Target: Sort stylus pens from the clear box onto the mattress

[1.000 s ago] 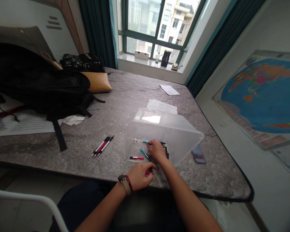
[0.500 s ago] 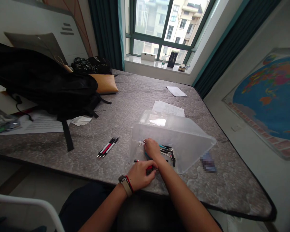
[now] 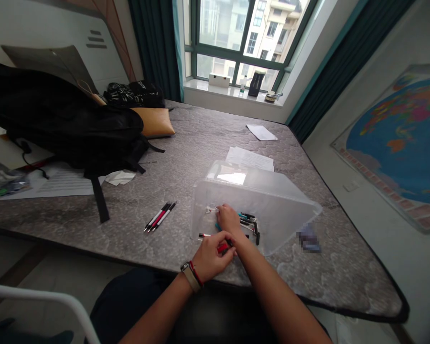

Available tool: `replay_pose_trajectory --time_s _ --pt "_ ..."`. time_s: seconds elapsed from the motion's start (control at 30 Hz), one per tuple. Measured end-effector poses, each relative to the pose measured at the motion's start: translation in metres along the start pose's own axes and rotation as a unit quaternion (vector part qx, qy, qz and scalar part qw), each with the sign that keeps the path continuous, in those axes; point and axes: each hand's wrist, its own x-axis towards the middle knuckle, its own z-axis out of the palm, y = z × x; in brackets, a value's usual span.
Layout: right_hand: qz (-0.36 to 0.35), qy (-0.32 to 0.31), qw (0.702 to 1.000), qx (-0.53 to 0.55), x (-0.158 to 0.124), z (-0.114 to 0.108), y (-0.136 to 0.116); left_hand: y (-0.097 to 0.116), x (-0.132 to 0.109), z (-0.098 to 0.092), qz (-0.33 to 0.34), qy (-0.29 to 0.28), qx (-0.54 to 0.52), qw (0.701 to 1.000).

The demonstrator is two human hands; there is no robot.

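Note:
A clear plastic box (image 3: 286,210) lies on its side near the table's front edge, its opening towards me. Inside are several pens (image 3: 249,222), some black, some teal. My right hand (image 3: 228,220) reaches in among them with its fingers curled down; whatever is under the fingertips is hidden. A small white piece (image 3: 210,209) lies just left of these fingertips. At the box's mouth my left hand (image 3: 213,253), wearing a watch, is closed around a small red and black object (image 3: 223,247), mostly covered by the fingers. Another pen (image 3: 203,235) pokes out beyond the left hand.
Several pens (image 3: 160,217) lie side by side left of the box. A black backpack (image 3: 68,124) and a tan pouch (image 3: 152,122) occupy the table's left side. Paper sheets (image 3: 251,157) sit behind the box. A blurred item (image 3: 309,239) is at its right.
My left hand has shifted slightly right and up, showing more of the red and black object. My right hand has moved slightly right inside the box.

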Motion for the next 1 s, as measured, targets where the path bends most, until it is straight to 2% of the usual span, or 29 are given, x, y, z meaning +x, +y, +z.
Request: replay_pose_trajectory --time_s 0.23,0.37,0.63,1.0 --pt "0.020 0.049 0.998 0.022 -0.007 -0.016 0.018 0.000 -0.005 -0.004 0.021 -0.004 0.064 0.998" --pt "0.028 0.037 0.999 0.010 -0.009 -0.019 0.024 0.002 -0.007 -0.004 0.027 -0.014 0.070 0.997" --pt "0.001 -0.011 1.000 -0.002 -0.010 -0.007 0.004 0.003 -0.008 -0.007 0.037 -0.010 0.065 0.997" --pt "-0.011 -0.008 1.000 0.006 -0.007 0.000 -0.002 0.003 -0.006 -0.005 0.043 -0.012 0.061 0.997"
